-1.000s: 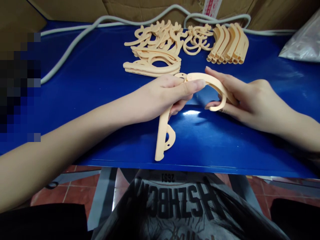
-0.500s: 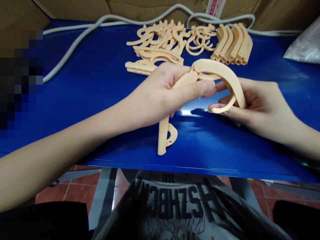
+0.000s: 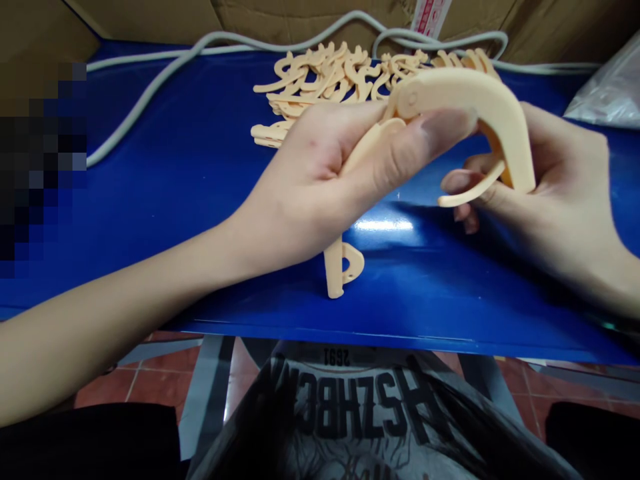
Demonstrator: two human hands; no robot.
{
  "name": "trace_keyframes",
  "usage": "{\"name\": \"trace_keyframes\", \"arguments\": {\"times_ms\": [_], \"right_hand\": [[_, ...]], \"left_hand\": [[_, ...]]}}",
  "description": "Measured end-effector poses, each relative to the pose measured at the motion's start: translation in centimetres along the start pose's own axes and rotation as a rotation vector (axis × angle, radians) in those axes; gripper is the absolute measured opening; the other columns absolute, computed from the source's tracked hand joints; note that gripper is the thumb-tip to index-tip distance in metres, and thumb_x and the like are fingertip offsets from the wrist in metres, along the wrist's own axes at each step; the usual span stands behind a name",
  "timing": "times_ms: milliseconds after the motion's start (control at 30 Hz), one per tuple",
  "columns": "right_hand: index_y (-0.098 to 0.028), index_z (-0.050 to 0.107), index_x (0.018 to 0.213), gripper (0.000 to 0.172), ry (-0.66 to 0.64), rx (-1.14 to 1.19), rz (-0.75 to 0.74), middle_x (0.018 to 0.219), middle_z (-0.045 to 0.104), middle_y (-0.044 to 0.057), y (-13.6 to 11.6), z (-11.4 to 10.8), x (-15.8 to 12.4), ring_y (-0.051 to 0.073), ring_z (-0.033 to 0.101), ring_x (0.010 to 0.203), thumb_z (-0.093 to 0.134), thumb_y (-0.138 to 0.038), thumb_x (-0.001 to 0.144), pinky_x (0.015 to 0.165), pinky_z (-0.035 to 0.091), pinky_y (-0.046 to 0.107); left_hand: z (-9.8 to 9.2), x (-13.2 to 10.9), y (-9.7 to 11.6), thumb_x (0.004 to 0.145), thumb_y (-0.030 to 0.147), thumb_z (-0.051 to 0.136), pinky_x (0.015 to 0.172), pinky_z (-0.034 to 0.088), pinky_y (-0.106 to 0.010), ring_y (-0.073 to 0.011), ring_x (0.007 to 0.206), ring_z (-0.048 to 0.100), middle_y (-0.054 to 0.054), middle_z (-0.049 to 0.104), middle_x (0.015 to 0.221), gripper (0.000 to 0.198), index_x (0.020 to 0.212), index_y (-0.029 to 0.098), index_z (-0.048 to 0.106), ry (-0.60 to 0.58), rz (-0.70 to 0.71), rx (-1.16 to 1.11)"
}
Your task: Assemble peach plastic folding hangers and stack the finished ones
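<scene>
Both my hands are on a peach-coloured plastic folding hanger point(image 3: 467, 90), held above the table. My left hand point(image 3: 310, 180) wraps around its middle, with the thumb laid along the curved upper arm near the round pivot. One straight arm with a small loop points down below this hand. My right hand point(image 3: 555, 173) is closed on the far end of the curved arm, its thumb by a thin curved prong there. The palm side of the left hand hides the middle joint.
Behind the hands on the blue table point(image 3: 150, 213) lie a heap of loose peach plastic parts point(image 3: 325, 70) and a row of curved arm pieces point(image 3: 465, 59), partly covered. A white cable point(image 3: 165, 80) runs along the back by cardboard. A clear plastic bag point(image 3: 610, 90) sits at right.
The hanger's curved arm has risen towards the camera and to the right, along with my right hand. My left thumb has moved up along it. Both hands keep their hold.
</scene>
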State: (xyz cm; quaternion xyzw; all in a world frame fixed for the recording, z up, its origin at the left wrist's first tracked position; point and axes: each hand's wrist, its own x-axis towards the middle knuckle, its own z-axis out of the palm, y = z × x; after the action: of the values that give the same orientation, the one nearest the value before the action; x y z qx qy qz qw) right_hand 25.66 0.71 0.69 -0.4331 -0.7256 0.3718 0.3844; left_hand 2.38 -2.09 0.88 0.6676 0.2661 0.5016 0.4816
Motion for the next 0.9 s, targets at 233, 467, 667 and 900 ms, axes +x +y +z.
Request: {"name": "trace_keyframes", "arguments": {"times_ms": [233,467,667,900], "right_hand": [[-0.030,0.064,0.104,0.063,-0.018,0.115,0.035,0.079,0.074,-0.009,-0.1,0.3,0.0,0.010,0.064,0.053,0.105,-0.068,0.074,0.043,0.053,0.027],[-0.028,0.072,0.102,0.042,-0.108,-0.009,0.009,0.075,0.072,-0.007,-0.2,0.1,-0.1,0.010,0.061,0.053,0.097,-0.059,0.088,0.049,0.055,0.027],[-0.028,0.078,0.122,0.040,-0.303,-0.132,-0.021,0.090,0.081,-0.001,1.3,-0.2,-0.2,0.018,0.072,0.069,0.088,-0.057,0.097,0.062,0.059,0.033],[-0.027,0.077,0.139,0.050,-0.387,-0.213,-0.042,0.100,0.083,0.000,1.4,-0.9,-0.3,0.021,0.079,0.080,0.083,-0.059,0.101,0.066,0.063,0.033]], "left_hand": [[-0.4,0.5,-0.1,0.116,0.020,0.066,0.061,0.026,-0.035,-0.0086,0.061,0.040,0.007,0.042,0.059,0.056,0.061,0.023,0.052,0.028,-0.039,0.181],[-1.3,1.0,-1.7,0.116,0.020,0.052,0.051,0.030,-0.019,-0.0024,0.050,0.044,0.010,0.047,0.053,0.056,0.060,0.023,0.049,-0.035,0.012,0.250],[-2.1,1.3,-3.0,0.118,0.024,0.056,0.048,0.037,-0.018,-0.0028,0.047,0.047,0.010,0.051,0.052,0.053,0.065,0.023,0.052,-0.058,0.097,0.264],[-2.3,1.5,-3.3,0.121,0.051,0.063,0.056,0.041,-0.026,-0.0056,0.050,0.050,0.006,0.051,0.052,0.067,0.061,0.023,0.054,-0.080,0.054,0.227]]}}
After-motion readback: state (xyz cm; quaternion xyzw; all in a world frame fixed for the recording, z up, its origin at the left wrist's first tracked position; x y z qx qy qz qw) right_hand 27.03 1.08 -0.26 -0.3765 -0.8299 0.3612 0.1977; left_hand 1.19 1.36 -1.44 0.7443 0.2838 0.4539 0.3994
